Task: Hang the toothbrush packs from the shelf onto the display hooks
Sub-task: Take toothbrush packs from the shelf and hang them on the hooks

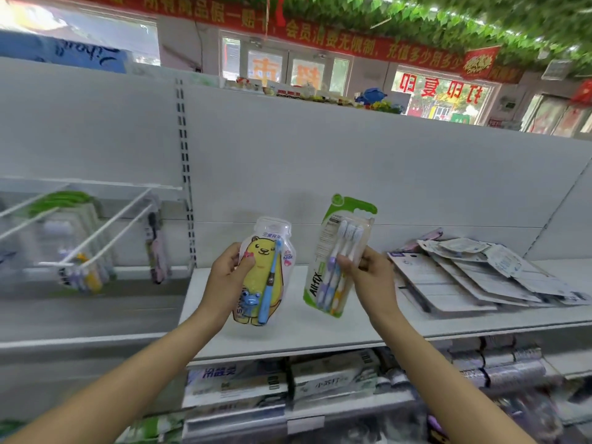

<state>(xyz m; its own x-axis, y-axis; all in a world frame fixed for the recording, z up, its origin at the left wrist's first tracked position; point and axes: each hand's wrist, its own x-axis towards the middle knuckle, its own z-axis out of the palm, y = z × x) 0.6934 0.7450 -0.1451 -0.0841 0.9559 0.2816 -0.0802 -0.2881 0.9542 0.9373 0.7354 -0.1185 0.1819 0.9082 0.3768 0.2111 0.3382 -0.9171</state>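
Note:
My left hand (226, 277) grips a yellow bear-shaped pack (267, 267) holding a blue child's toothbrush, upright above the white shelf (288, 334). My right hand (368, 277) pinches a green-edged pack (333, 251) of several toothbrushes, tilted slightly right. White display hooks (109, 222) stick out at the left, blurred, with several packs (83, 274) hanging from them. A pile of packs (474, 277) lies face down on the shelf at the right.
A white back panel (352, 174) rises behind the shelf, with a slotted upright (184, 174) between it and the hook section. Boxed toothpaste (243, 382) and silvery tubes (506, 366) fill the lower shelf. Shop windows and red banners show beyond.

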